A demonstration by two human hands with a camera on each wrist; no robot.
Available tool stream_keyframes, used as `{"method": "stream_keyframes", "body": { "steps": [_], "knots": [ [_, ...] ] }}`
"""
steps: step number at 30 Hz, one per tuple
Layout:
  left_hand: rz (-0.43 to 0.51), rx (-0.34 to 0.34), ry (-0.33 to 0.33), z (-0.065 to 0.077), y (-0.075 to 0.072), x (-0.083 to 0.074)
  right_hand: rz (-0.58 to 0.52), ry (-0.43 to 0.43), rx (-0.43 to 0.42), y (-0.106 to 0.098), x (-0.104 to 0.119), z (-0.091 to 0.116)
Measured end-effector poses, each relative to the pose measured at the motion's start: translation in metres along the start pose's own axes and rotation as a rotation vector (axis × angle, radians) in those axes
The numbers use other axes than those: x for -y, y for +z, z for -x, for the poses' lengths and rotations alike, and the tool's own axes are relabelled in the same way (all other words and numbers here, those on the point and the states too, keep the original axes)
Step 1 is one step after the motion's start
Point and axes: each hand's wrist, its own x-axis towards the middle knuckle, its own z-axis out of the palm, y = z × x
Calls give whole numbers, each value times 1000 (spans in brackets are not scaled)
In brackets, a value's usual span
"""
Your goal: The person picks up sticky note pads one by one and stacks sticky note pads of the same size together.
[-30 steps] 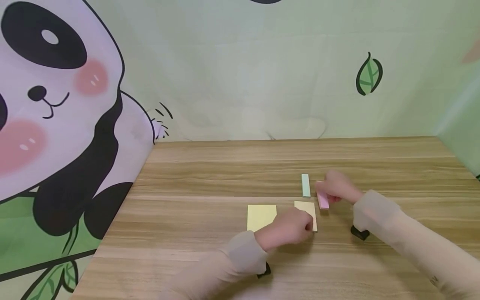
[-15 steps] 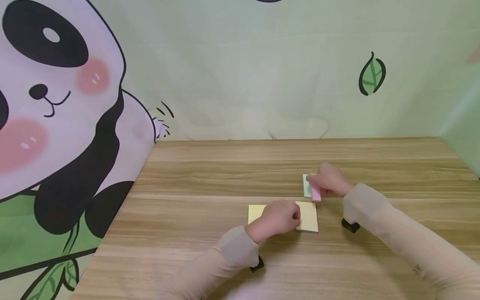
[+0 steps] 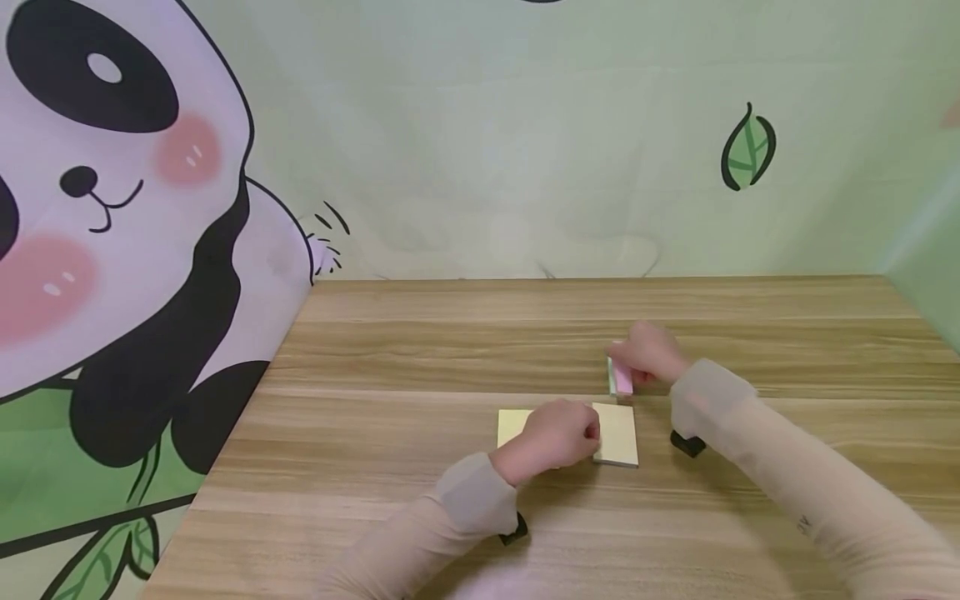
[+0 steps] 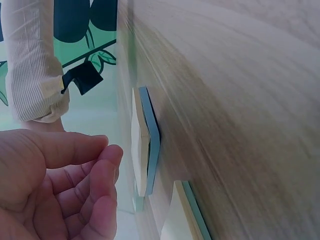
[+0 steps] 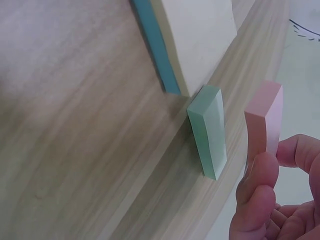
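Observation:
My right hand (image 3: pixel 648 350) pinches a narrow pink sticky-note pad (image 5: pixel 264 112) between thumb and fingers. In the head view the pink pad partly covers a narrow mint-green sticky-note pad (image 5: pixel 207 132); the right wrist view shows the two apart, the pink one held above the table. My left hand (image 3: pixel 555 433) holds nothing. Its fingers are loosely curled, thumb tip against forefinger, over the gap between two square stacks. To its right lies a cream sticky-note pad (image 3: pixel 618 435) on a blue one (image 4: pixel 152 145). A yellow sticky-note pad (image 3: pixel 512 422), partly hidden by this hand, has a green layer (image 4: pixel 196 210) beneath.
A wood-grain table (image 3: pixel 420 333) carries all the pads. Behind it hangs a pale green cloth (image 3: pixel 487 150) printed with a panda and leaves. Dark devices (image 3: pixel 513 529) are strapped under both wrists.
My right hand has carried the pink pad left and slightly away from me, over the mint-green pad. The left hand has drawn back leftward off the cream pad, uncovering more of it.

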Motion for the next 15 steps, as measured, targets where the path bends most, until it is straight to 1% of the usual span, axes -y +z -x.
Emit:
{"method": "stream_keyframes", "body": {
  "steps": [7, 15],
  "knots": [
    [-6, -5, 4, -1, 0, -1, -25, 41, -1, 3, 0, -7],
    [-6, -4, 18, -2, 1, -1, -56, 30, -28, 8, -1, -8]
  ]
}}
